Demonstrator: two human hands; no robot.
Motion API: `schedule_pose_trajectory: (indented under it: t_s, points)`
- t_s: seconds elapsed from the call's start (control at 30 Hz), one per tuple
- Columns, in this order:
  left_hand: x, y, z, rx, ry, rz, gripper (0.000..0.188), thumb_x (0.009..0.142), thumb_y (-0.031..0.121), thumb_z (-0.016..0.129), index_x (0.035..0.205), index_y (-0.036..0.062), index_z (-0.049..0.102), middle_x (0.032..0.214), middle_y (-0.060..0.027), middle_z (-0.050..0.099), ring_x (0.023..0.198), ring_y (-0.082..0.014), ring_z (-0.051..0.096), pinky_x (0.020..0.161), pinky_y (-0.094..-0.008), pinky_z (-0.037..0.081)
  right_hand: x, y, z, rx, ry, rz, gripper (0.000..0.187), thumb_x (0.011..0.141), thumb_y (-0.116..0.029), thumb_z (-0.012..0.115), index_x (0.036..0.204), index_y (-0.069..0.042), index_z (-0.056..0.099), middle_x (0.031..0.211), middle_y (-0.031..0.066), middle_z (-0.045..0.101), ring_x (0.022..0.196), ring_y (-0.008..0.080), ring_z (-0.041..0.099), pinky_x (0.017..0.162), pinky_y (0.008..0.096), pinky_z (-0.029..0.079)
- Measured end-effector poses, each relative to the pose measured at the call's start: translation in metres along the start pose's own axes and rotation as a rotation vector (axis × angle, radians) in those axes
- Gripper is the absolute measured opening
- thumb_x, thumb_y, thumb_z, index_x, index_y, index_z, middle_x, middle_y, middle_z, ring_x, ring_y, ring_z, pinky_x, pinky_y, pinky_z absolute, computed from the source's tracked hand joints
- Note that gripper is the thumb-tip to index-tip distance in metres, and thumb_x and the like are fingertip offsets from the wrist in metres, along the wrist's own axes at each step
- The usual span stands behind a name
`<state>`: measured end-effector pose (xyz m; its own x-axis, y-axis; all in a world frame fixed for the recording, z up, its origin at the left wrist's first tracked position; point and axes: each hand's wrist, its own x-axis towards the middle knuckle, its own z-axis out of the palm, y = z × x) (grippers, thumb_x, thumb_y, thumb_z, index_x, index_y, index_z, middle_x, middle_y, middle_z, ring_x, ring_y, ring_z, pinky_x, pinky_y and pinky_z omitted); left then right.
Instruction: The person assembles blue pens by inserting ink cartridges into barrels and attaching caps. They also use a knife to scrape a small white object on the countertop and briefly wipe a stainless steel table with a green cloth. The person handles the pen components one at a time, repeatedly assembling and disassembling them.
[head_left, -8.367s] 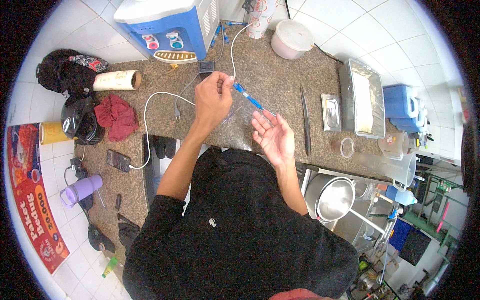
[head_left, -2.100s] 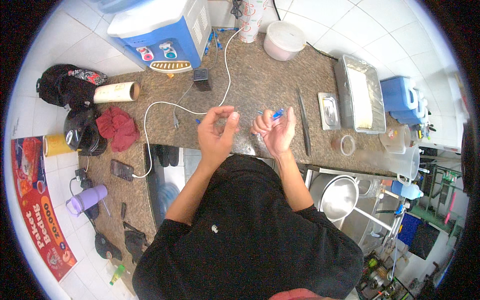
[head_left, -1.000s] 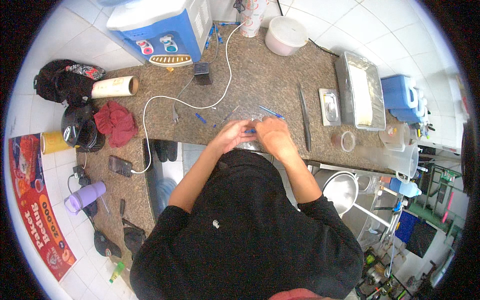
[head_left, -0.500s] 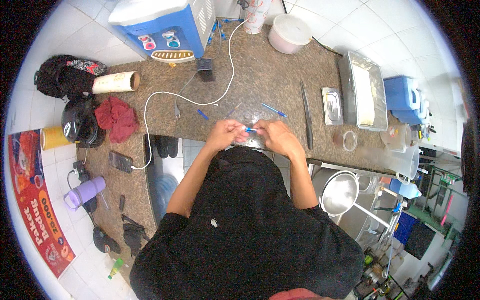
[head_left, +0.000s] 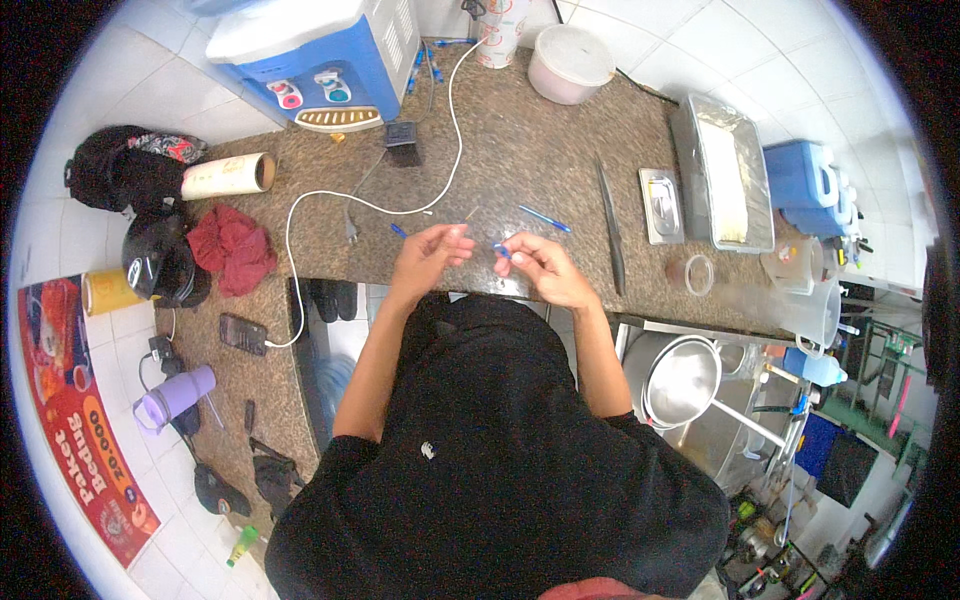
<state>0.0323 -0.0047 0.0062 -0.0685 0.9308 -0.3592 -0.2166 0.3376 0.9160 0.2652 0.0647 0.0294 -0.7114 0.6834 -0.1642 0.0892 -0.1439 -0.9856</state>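
My right hand [head_left: 548, 272] is closed in a pinch on a small blue pen piece [head_left: 502, 250], above the counter's near edge. Beside it, my left hand [head_left: 428, 262] has its fingers stretched toward the right, and I see nothing in them. A blue pen [head_left: 545, 219] lies just beyond my right hand. Past the left fingertips rests a thin brownish stick [head_left: 472, 213], too small to name surely. Another short blue piece [head_left: 398, 230], like a pen cap, lies by the left hand's outer side.
A white cable [head_left: 380, 207] curves across the stone counter to a phone [head_left: 243, 334]. Rightward lie a long dark knife [head_left: 609, 225], a small metal tray [head_left: 660, 206] and a large clear-sided tub [head_left: 690, 180]. A blue water dispenser [head_left: 310, 65] stands at the back left.
My hands have come apart. The left hand moved left and let go of the blue piece, opening its fingers; the right hand keeps that piece.
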Motion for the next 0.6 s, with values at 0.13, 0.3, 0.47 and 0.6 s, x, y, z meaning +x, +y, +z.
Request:
schedule_pose_trajectory:
  t_s: [0.13,0.3,0.47,0.6]
  points:
    - [-0.002,-0.011,-0.026,-0.029,0.127,-0.062,0.043,0.104,0.036,0.056,0.125,-0.0007,0.064,0.106,-0.0115,0.073,0.09,-0.0146,0.068,0.081,-0.0281,0.054,0.008,0.02,-0.004,0.208,0.167,-0.073,0.012,0.098,-0.005,0.057,0.108,-0.001,0.064,0.098,0.0129,0.073,0.096,0.0266,0.07,0.097,0.0383,0.051]
    - [-0.013,-0.015,-0.044,0.022,0.207,-0.128,0.045,0.105,0.039,0.053,0.128,0.0009,0.062,0.11,-0.0082,0.072,0.096,-0.0135,0.066,0.084,-0.0272,0.051,0.004,-0.045,-0.005,0.305,0.068,-0.539,0.009,0.097,-0.005,0.06,0.104,-0.001,0.065,0.108,0.0163,0.072,0.114,0.0354,0.066,0.108,0.0528,0.042]
    - [-0.02,-0.026,-0.043,0.024,0.228,-0.163,0.043,0.104,0.038,0.053,0.125,0.002,0.063,0.109,-0.0065,0.072,0.095,-0.0125,0.065,0.082,-0.0266,0.051,0.005,-0.056,-0.006,0.316,0.131,-0.538,0.009,0.096,-0.006,0.062,0.104,-0.002,0.065,0.11,0.0179,0.072,0.115,0.037,0.065,0.11,0.0531,0.041]
    - [-0.019,-0.045,-0.045,-0.025,0.224,-0.186,0.041,0.103,0.037,0.055,0.124,0.0035,0.064,0.108,-0.0063,0.072,0.092,-0.0118,0.065,0.081,-0.0262,0.051,0.01,-0.058,-0.008,0.23,0.192,-0.458,0.008,0.092,-0.001,0.066,0.099,-0.003,0.064,0.108,0.0175,0.072,0.114,0.0392,0.065,0.11,0.0556,0.04]
